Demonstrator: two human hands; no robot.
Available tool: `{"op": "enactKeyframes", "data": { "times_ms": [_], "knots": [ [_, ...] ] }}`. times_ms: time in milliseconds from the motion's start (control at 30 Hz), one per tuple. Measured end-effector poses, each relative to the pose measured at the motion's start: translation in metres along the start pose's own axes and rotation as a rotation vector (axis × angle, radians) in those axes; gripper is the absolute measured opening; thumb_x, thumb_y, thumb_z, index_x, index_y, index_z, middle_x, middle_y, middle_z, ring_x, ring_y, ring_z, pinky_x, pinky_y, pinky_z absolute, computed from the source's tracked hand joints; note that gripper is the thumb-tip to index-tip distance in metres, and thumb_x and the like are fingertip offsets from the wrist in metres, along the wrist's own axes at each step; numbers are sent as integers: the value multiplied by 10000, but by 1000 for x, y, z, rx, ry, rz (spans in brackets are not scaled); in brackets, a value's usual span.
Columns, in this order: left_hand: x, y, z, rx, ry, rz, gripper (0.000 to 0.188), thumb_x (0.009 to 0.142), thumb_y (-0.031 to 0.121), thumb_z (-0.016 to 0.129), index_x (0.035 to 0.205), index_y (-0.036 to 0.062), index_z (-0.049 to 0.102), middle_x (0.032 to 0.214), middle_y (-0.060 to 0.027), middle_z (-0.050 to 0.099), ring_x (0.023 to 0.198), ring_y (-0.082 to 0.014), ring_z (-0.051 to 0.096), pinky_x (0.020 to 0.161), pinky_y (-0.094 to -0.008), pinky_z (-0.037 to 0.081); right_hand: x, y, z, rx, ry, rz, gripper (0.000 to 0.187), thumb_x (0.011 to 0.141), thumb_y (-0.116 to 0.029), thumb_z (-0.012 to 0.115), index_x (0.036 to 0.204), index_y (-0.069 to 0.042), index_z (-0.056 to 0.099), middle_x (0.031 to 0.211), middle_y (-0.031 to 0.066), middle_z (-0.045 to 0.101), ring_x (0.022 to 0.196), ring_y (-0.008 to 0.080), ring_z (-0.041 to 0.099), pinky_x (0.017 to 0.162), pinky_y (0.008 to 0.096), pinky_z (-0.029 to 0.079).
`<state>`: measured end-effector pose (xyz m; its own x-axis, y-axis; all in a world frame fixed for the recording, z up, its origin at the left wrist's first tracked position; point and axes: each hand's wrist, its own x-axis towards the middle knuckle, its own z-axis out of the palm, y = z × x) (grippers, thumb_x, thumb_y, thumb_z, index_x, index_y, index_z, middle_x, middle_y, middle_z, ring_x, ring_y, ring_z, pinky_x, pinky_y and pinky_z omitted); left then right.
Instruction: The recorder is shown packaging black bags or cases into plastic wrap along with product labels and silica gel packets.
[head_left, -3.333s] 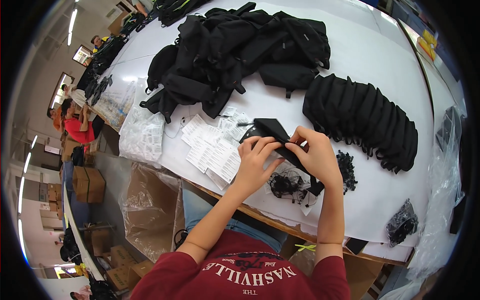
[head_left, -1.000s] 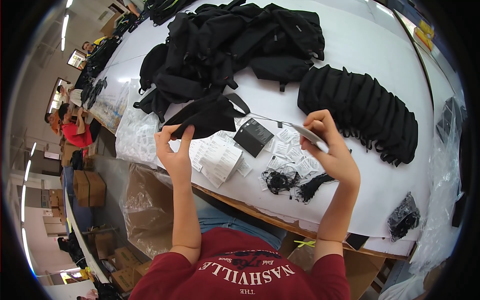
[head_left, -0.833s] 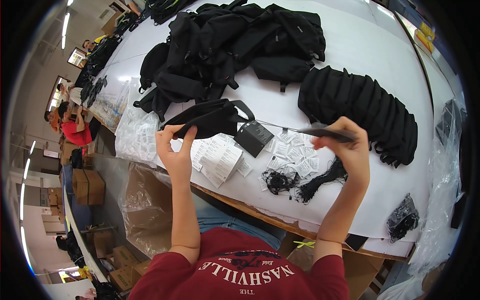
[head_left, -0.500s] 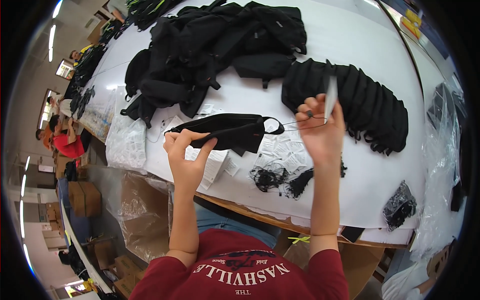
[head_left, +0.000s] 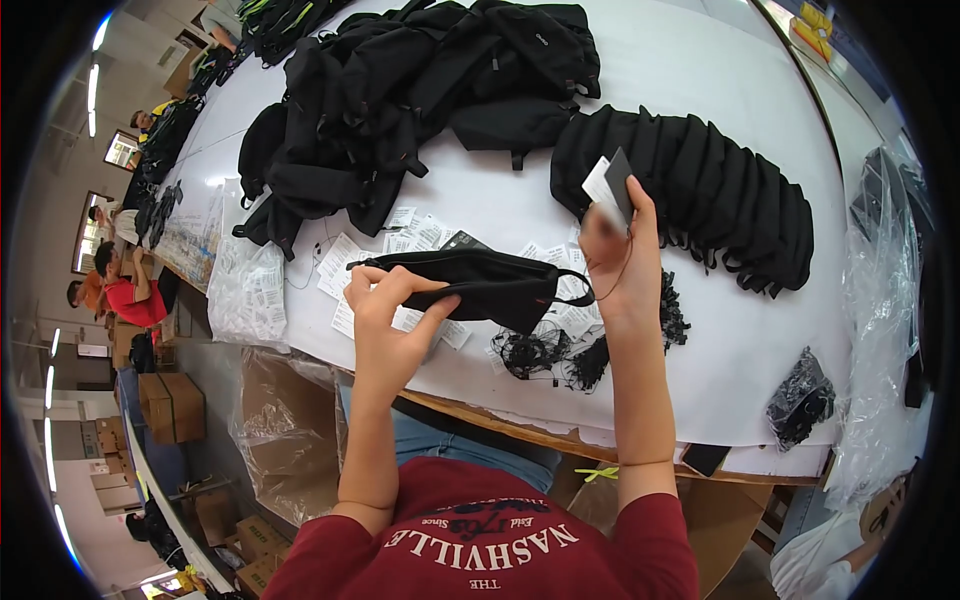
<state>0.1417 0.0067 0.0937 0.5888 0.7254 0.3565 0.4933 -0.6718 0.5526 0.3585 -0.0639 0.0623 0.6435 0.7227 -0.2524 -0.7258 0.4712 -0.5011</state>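
Black pouch [head_left: 480, 285] in L hand [head_left: 392, 318], tags [head_left: 610, 185] in R hand [head_left: 622, 262].

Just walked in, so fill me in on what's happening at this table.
A person at a white table holds a flat black pouch in the left hand. The right hand lifts two small tags, one white, one black, with a thin string hanging down. Loose paper tags lie beneath; a row of black pouches sits to the right.

- Dark red sweatshirt [head_left: 480, 545], white arched lettering across the chest.
- Sleeves pushed up, both forearms bare.
- Blue jeans [head_left: 450, 450] showing just beyond the shirt.
- No gloves, no rings visible.
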Motion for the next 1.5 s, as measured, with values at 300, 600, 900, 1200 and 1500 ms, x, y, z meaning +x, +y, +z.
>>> {"op": "enactKeyframes", "data": {
  "times_ms": [300, 600, 900, 1200, 1500],
  "knots": [
    [1, 5, 1, 26, -84, 85, 156, 689, 141, 772, 815, 105, 687, 746, 36, 597, 857, -187, 428, 862, -341, 272, 1, 0, -3, -170, -53, -90, 228, 935, -256, 592, 809, -67, 594, 595, -62, 464, 489, 19, 302, 467, 209, 255],
    [10, 17, 12, 196, -178, 292, 149, 700, 192, 754, 802, 120, 673, 892, 51, 588, 906, -210, 444, 850, -367, 289, -23, -12, 2, -1420, -509, -459, 256, 743, -218, 771, 726, -30, 599, 608, 16, 475, 550, 129, 469, 519, 276, 375],
    [21, 16, 20, 218, -157, 372, 148, 716, 173, 736, 831, 119, 659, 1063, 66, 598, 1019, -225, 431, 914, -391, 259, -26, -7, -7, -1678, -686, -534, 160, 871, -175, 624, 843, -26, 677, 803, 81, 524, 762, 222, 523, 658, 323, 431],
    [22, 8, 11, 290, 30, 434, 128, 694, 134, 730, 799, 130, 657, 1029, 101, 609, 987, -200, 447, 874, -363, 245, -17, -46, -7, -1472, -525, -399, 97, 821, -99, 655, 896, -67, 707, 741, 7, 524, 657, 114, 461, 612, 248, 382],
    [22, 7, 7, 295, 82, 461, 166, 660, 89, 738, 801, 132, 662, 1029, 104, 614, 986, -198, 449, 857, -364, 243, -24, -41, -7, -1521, -677, -351, 135, 761, -62, 697, 888, -95, 727, 800, 18, 539, 689, 126, 504, 594, 258, 412]
  ]
}}
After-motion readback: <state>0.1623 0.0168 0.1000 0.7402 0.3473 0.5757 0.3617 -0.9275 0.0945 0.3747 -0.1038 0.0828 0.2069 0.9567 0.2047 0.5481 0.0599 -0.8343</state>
